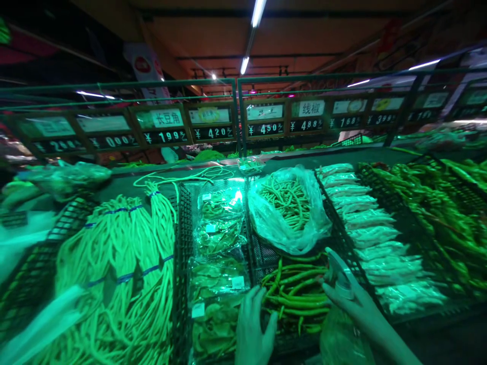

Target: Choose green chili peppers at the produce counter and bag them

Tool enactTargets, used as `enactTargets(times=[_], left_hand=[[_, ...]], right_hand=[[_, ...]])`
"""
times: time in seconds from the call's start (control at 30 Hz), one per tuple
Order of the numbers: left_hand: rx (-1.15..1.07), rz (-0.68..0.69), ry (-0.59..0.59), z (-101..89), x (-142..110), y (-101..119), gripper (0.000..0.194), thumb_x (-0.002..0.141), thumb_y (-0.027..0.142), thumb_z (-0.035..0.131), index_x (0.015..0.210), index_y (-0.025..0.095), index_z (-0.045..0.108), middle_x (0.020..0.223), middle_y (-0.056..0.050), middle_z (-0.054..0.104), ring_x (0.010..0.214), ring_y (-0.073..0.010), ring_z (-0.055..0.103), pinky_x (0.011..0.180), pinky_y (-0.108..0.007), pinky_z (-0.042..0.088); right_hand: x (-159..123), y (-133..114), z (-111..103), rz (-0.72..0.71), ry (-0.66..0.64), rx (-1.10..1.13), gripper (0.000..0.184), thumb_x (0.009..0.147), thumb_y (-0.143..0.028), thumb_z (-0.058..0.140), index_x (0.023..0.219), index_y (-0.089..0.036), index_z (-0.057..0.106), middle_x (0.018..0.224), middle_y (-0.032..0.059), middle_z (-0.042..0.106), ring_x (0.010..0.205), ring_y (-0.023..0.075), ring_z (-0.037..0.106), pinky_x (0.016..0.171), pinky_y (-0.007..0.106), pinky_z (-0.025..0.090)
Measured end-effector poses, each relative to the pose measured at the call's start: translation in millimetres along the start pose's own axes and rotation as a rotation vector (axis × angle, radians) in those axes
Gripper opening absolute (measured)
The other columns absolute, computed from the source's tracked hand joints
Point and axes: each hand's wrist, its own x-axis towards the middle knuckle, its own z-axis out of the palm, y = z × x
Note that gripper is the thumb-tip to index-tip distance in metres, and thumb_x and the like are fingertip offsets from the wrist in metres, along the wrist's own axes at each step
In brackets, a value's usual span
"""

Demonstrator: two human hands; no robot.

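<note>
My left hand (253, 329) reaches down with fingers spread, resting at the near edge of a pile of long green chili peppers (297, 294) in a black mesh crate (262, 256). My right hand (352, 299) is closed on a thin clear plastic bag (338, 334) that hangs below it, just right of the peppers. Behind the pile a large open plastic bag of thin peppers (289, 208) sits in the same crate.
Bundled long beans (125, 263) fill the left crate. Wrapped packs of greens (218, 253) lie left of the peppers, white wrapped trays (373, 233) to the right, loose green peppers (437, 213) further right. Price signs (213, 126) hang on a rail behind.
</note>
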Motion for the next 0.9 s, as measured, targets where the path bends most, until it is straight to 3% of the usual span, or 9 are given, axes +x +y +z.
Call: enactTargets(times=[0.1, 0.23, 0.3, 0.37, 0.47, 0.57, 0.67, 0.73, 0.9], left_hand=[[0.23, 0.071, 0.277, 54.1, -4, -5, 0.057, 0.091, 0.032, 0.05, 0.148, 0.021, 0.046, 0.153, -0.017, 0.046, 0.144, -0.0345, 0.04, 0.113, -0.057, 0.044], [0.376, 0.157, 0.343, 85.1, -12, -14, 0.074, 0.089, 0.022, 0.051, 0.157, 0.031, 0.023, 0.158, -0.013, 0.039, 0.152, -0.0346, 0.022, 0.112, -0.062, 0.044], [0.376, 0.179, 0.34, 87.3, -12, -19, 0.075, 0.089, 0.021, 0.052, 0.157, 0.034, 0.023, 0.156, -0.013, 0.042, 0.152, -0.0338, 0.02, 0.112, -0.062, 0.044], [0.365, 0.199, 0.325, 87.2, -9, -25, 0.068, 0.088, 0.022, 0.053, 0.153, 0.034, 0.035, 0.152, -0.012, 0.047, 0.153, -0.0333, 0.016, 0.114, -0.063, 0.042], [0.375, 0.241, 0.294, 88.6, -5, -33, 0.053, 0.086, 0.023, 0.055, 0.138, 0.029, 0.054, 0.146, -0.014, 0.053, 0.154, -0.0339, 0.01, 0.116, -0.065, 0.039], [0.447, 0.34, 0.366, 92.4, 1, -43, 0.041, 0.083, 0.018, 0.056, 0.124, 0.021, 0.062, 0.134, -0.019, 0.061, 0.153, -0.0377, 0.009, 0.113, -0.068, 0.039], [0.492, 0.464, 0.466, 95.4, 8, -50, 0.035, 0.079, 0.01, 0.057, 0.113, 0.014, 0.065, 0.12, -0.022, 0.066, 0.152, -0.0422, 0.011, 0.108, -0.071, 0.042], [0.476, 0.49, 0.491, 95.1, 12, -51, 0.033, 0.076, 0.01, 0.06, 0.108, 0.015, 0.067, 0.117, -0.021, 0.067, 0.152, -0.0432, 0.015, 0.107, -0.07, 0.043], [0.401, 0.409, 0.463, 85.2, 14, -39, 0.031, 0.073, 0.014, 0.067, 0.103, 0.018, 0.072, 0.117, -0.018, 0.068, 0.143, -0.0475, 0.036, 0.1, -0.068, 0.049]], right_hand=[[6, -8, -2, -0.007, -0.032, 0.039, 0.099, 0.075, -0.061, 0.07, 0.156, -0.029, 0.025, 0.101, 0.0058, 0.065, 0.096, 0.0277, 0.066, 0.065, 0.034, 0.059], [25, -12, -22, -0.015, 0.009, 0.087, 0.094, 0.075, -0.059, 0.072, 0.153, -0.025, 0.032, 0.086, 0.0022, 0.062, 0.081, 0.0243, 0.065, 0.063, 0.032, 0.056], [33, -13, -28, -0.003, 0.001, 0.071, 0.083, 0.077, -0.058, 0.07, 0.145, -0.021, 0.042, 0.08, 0.0008, 0.062, 0.074, 0.0218, 0.064, 0.066, 0.033, 0.055], [39, -16, -23, -0.009, -0.034, 0.023, 0.071, 0.079, -0.057, 0.067, 0.137, -0.019, 0.05, 0.078, 0.0, 0.063, 0.072, 0.0201, 0.062, 0.069, 0.033, 0.053], [37, -28, 4, -0.082, -0.165, -0.157, 0.054, 0.08, -0.051, 0.064, 0.123, -0.02, 0.059, 0.082, -0.0005, 0.064, 0.074, 0.0178, 0.06, 0.069, 0.029, 0.048], [29, -44, 41, -0.149, -0.303, -0.373, 0.038, 0.073, -0.046, 0.07, 0.1, -0.019, 0.064, 0.08, -0.0013, 0.063, 0.072, 0.0163, 0.056, 0.064, 0.027, 0.04], [28, -48, 62, -0.177, -0.303, -0.419, 0.034, 0.071, -0.045, 0.074, 0.092, -0.02, 0.063, 0.075, -0.003, 0.062, 0.07, 0.0159, 0.056, 0.063, 0.026, 0.036], [37, -41, 59, -0.168, -0.23, -0.346, 0.032, 0.074, -0.045, 0.071, 0.093, -0.021, 0.063, 0.075, -0.0033, 0.062, 0.071, 0.0159, 0.057, 0.065, 0.026, 0.038], [67, -25, 18, -0.077, 0.041, -0.113, 0.036, 0.078, -0.051, 0.067, 0.095, -0.019, 0.062, 0.084, -0.0001, 0.066, 0.081, 0.0186, 0.062, 0.072, 0.028, 0.047]])
